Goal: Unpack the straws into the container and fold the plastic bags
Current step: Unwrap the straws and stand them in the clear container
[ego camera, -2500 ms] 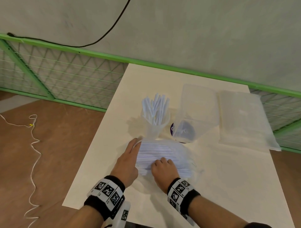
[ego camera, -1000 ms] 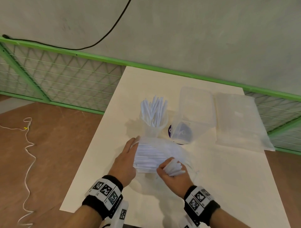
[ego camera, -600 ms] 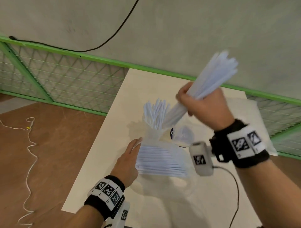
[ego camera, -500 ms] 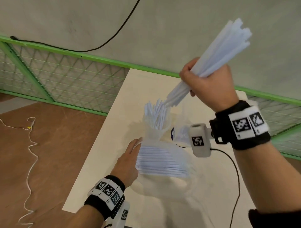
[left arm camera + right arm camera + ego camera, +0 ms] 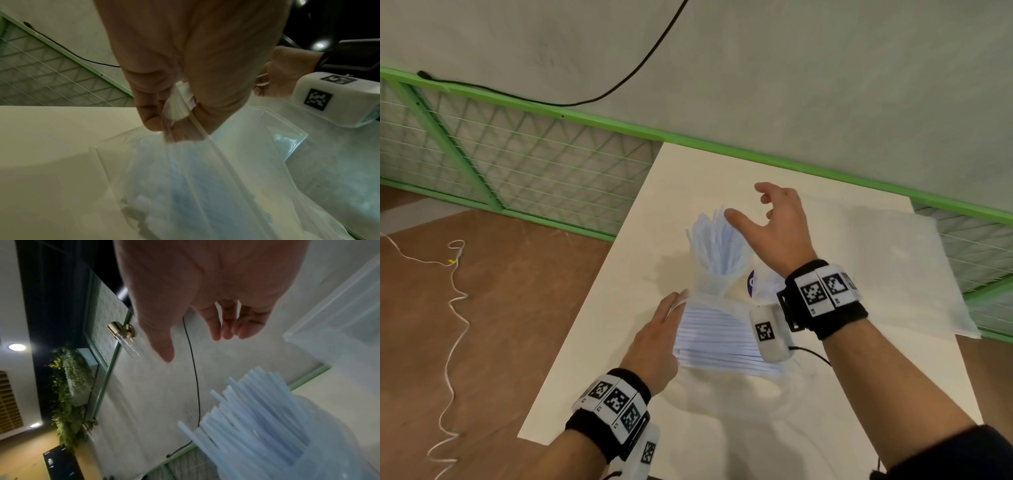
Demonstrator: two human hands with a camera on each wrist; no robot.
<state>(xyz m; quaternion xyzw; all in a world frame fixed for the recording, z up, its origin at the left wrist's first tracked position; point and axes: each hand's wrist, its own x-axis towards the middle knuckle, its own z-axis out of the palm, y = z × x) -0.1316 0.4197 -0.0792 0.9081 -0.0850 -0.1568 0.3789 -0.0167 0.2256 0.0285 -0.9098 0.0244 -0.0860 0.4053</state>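
Note:
A clear cup-like container (image 5: 714,274) stands mid-table with a bunch of pale blue straws (image 5: 717,245) upright in it; the same straws (image 5: 252,418) show in the right wrist view. My right hand (image 5: 774,226) hovers just above and right of the straws, fingers spread, holding nothing. Closer to me lies a clear plastic bag (image 5: 726,339) still stacked with white straws. My left hand (image 5: 661,329) pinches the bag's left edge; thumb and fingers grip that bag (image 5: 176,104) in the left wrist view.
A flat pile of plastic bags (image 5: 893,267) lies at the table's right back. A clear lidded box (image 5: 339,308) stands by the cup, with a purple-labelled thing (image 5: 756,284) behind my wrist. A green mesh fence (image 5: 517,164) borders the white table (image 5: 859,394).
My right hand took a handful of straws from the bag, lifted it over the cup and let go; the straws now stand in the cup. The left hand kept its hold on the bag.

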